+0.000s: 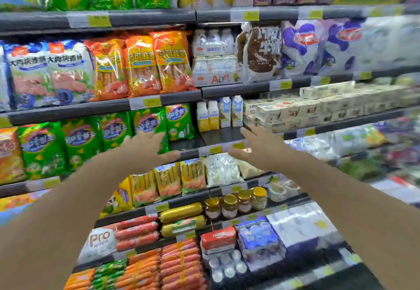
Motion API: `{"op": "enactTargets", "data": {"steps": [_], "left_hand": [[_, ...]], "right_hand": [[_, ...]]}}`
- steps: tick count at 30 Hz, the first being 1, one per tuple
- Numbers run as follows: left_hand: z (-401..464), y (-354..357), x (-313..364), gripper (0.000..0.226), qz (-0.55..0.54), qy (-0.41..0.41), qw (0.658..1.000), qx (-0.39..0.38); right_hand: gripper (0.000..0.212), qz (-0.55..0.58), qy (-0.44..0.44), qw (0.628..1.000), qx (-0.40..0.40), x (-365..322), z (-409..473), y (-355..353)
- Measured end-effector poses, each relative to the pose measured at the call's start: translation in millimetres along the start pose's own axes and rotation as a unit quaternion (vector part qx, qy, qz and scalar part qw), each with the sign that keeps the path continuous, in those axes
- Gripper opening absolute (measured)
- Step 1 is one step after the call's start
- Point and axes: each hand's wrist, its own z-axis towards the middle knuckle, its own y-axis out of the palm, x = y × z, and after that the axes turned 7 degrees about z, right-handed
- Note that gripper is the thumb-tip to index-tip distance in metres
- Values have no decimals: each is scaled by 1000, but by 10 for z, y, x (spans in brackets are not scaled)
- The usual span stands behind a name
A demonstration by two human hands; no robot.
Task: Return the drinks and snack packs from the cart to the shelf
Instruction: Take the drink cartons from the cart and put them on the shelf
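Both my arms reach toward the middle shelf (191, 145) of a store rack. My left hand (147, 147) is open, fingers spread, against the front of a green snack pack (150, 124). My right hand (258, 146) is open too, fingers apart, in front of a bare dark patch of shelf (220, 136). Behind that patch stand small drink bottles and cartons (218, 113). Neither hand holds anything. The cart is out of view.
Orange and blue sausage packs (141, 65) fill the shelf above, next to white drink multipacks (213, 58). White boxes (306, 108) lie right of my right hand. Below are sausage packs (168, 182), jars (236, 202) and bottle packs (258, 238).
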Motion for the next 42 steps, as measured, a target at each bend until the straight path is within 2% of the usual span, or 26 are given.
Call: {"op": "enactTargets", "data": {"steps": [6, 12, 18, 20, 23, 24, 26, 28, 32, 34, 36, 39, 42], "left_hand": [[419, 80, 1357, 103, -11, 157, 988, -2], [611, -77, 3218, 93, 6, 311, 950, 23], [470, -289, 5010, 104, 16, 432, 902, 10], [404, -382, 5514, 107, 22, 457, 889, 20], [368, -482, 6202, 92, 16, 495, 868, 25], [360, -507, 6413, 92, 20, 508, 861, 23], [382, -526, 6799, 95, 28, 531, 846, 27], [448, -510, 7179, 97, 29, 547, 837, 26], [670, -419, 7873, 112, 47, 566, 823, 20], [830, -348, 8178, 104, 47, 574, 818, 8], [1014, -319, 8477, 93, 48, 584, 810, 15], [1326, -348, 8972, 94, 54, 605, 794, 25], [1702, -444, 9536, 95, 55, 630, 775, 21]], "right_hand": [[99, -13, 133, 991, 25, 1190, -676, 72], [109, -52, 268, 962, -9, 2496, -1661, -114], [113, -39, 397, 917, 9, 3671, -2730, -359], [116, -28, 437, 899, 9, 3989, -3056, -443], [128, -26, 473, 880, 30, 4491, -3472, -518], [126, -27, 485, 873, 36, 4630, -3590, -539], [105, -25, 507, 860, 37, 4886, -3782, -550], [101, -25, 519, 854, 40, 5131, -3910, -541], [116, -17, 552, 831, 66, 5784, -4006, -374], [121, -12, 570, 819, 70, 6136, -3997, -271], [113, 2, 585, 809, 58, 6364, -3915, -287], [88, 15, 601, 798, 44, 6716, -3727, -399], [82, 18, 620, 784, 29, 7196, -3468, -541]]}}
